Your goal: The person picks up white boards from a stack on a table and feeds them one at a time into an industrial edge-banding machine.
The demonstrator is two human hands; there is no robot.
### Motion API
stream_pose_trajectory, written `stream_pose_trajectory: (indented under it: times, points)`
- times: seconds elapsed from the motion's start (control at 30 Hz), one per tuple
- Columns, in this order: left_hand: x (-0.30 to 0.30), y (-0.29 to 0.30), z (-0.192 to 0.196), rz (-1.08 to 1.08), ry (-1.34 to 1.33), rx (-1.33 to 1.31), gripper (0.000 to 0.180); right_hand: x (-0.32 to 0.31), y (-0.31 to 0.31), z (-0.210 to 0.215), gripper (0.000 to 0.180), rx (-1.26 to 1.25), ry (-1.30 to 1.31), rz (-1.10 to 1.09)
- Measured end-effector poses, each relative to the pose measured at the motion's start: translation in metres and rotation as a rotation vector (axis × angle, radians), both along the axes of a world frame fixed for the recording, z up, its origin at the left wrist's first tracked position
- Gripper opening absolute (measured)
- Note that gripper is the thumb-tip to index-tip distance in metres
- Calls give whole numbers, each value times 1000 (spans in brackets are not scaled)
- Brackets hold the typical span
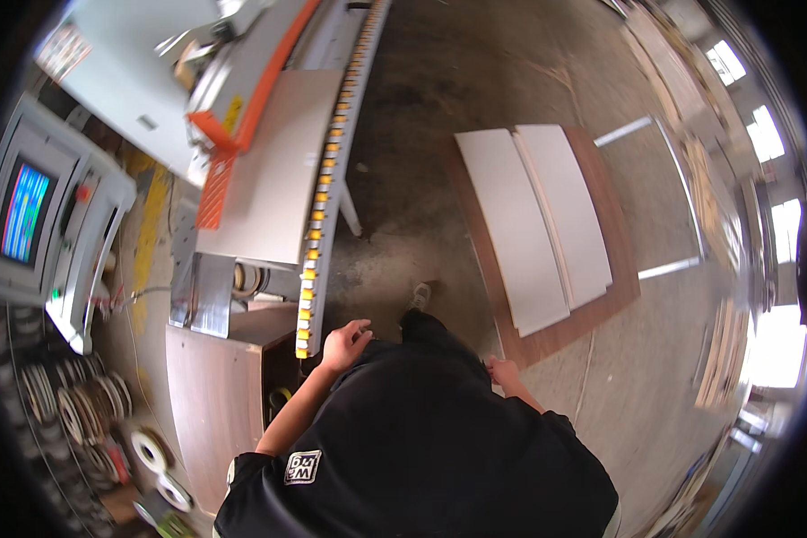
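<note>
The left hand (345, 343) hangs just off the near end of the roller rail (332, 179), a long strip of yellow wheels that runs away up the view along the edge of the machine. Its fingers (360, 334) are loosely curled and slightly apart, holding nothing; they come close to the rail's last rollers, though contact cannot be made out. A pale panel (269, 166) lies flat on the machine bed just left of the rail, well ahead of the left hand, with an orange guard (242, 108) along its far left edge.

The right hand (502, 369) sits low at the person's side, small in the view and partly cut off by the black shirt (421, 439) (whether its fingers are spread or closed cannot be told). It is near the closest corner of a brown board (592, 314) lying on the concrete floor (421, 134), and two white panels (538, 215) rest side by side on that board, their long edges nearly touching.

Between the rail and the brown board the floor is a wide bare lane. To the left, a control cabinet with a lit screen (25, 211) stands beside the machine, rolls of edge tape (81, 412) lie below it, and a brown cabinet (211, 394) closes in the near left side.
</note>
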State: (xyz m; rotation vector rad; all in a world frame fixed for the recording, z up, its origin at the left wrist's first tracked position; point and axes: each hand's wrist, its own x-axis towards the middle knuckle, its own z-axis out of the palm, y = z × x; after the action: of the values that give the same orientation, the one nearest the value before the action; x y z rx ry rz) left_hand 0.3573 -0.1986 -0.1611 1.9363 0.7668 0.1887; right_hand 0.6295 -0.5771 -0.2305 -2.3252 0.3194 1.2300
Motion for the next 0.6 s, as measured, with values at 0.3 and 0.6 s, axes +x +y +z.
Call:
stream_pose_trajectory:
  times: [0.3,0.6]
  points:
    - [83,-21,-16,-331,268,-77,37,-55,-203,-259,45,747,243,-429]
    - [219,-60,-62,-424,584,-311,37,47,-167,-192,47,208,-180,108]
